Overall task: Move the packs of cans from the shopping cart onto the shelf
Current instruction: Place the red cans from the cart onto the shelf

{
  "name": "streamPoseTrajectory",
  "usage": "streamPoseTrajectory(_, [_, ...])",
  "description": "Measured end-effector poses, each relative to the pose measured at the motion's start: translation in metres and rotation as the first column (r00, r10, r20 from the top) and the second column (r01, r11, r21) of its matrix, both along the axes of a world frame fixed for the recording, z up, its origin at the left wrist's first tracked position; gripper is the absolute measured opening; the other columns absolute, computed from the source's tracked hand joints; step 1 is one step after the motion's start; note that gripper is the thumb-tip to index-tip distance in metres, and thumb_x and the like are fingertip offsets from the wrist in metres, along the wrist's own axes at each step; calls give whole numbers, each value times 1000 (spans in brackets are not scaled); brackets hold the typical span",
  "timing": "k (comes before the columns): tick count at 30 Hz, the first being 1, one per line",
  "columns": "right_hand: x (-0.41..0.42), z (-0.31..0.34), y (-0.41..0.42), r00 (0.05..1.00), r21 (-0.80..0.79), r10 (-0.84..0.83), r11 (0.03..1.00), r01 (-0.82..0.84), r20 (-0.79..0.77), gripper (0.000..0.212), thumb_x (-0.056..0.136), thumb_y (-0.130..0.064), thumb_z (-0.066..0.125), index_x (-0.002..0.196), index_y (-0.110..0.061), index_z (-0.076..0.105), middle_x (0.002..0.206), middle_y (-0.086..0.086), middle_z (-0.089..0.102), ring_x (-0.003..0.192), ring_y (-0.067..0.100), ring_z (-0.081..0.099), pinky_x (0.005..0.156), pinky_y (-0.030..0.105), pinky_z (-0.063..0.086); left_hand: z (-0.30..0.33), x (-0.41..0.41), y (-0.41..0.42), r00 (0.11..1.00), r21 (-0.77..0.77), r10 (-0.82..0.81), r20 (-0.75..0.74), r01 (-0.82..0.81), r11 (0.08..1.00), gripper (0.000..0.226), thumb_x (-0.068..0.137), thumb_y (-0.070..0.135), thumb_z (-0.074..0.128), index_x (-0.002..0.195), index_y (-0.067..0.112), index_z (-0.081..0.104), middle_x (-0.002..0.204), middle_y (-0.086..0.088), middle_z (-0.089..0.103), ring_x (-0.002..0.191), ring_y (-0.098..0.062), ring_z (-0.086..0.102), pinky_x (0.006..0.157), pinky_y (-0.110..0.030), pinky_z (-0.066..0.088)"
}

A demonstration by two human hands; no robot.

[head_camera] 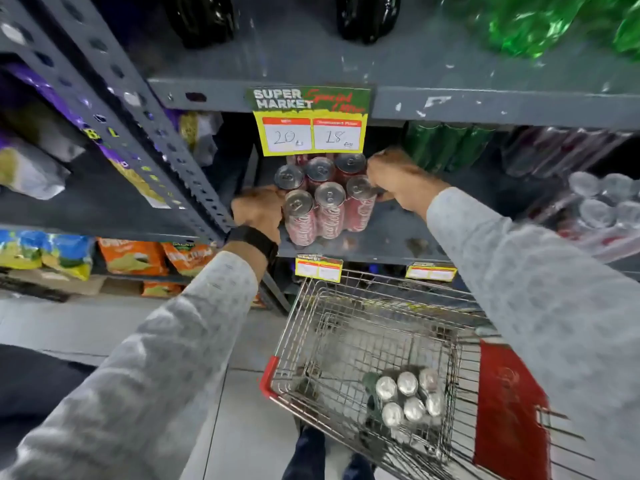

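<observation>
A pack of red cans (323, 195) stands on the gray shelf (388, 233), under a yellow price sign (311, 133). The left hand (258, 211) presses on its left side and the right hand (394, 180) grips its right side, so both hands hold it between them. Another pack of cans (408, 396) (silver tops up) sits in the shopping cart (294, 327) below.

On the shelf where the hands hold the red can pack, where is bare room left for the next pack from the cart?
Bare shelf lies right of the red can pack, between it and the clear-wrapped cans, under the right hand. The front strip is also free. Left is tight: the left hand fills the gap to the upright post. One pack remains in the cart.
</observation>
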State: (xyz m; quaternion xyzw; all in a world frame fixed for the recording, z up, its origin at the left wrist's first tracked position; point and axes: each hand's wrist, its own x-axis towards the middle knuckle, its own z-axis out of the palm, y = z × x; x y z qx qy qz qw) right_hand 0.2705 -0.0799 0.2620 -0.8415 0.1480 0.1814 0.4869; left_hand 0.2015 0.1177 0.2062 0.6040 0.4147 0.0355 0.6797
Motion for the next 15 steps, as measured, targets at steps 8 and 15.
streamPoseTrajectory(8, [-12, -8, -13, 987, -94, 146, 986, -139, 68, 18, 82, -13, 50, 76, -12, 67, 81, 8, 71, 80, 28, 68, 63, 33, 57, -47, 20, 15, 999, 97, 14, -42, -9, 995, 44, 58, 35, 70, 95, 13, 78, 97, -3, 82, 93, -28, 78, 89, -44, 65])
streamPoseTrajectory(15, [-92, -34, -71, 929, -16, 45, 999, -43, 366, 59, 83, 9, 49, 136, -14, 62, 125, 5, 69, 117, 15, 65, 103, 22, 48, 5, -106, -61, 966, 168, -7, 260, -38, 985, 31, 84, 6, 69, 112, 18, 71, 110, -5, 74, 106, -24, 70, 103, -35, 57])
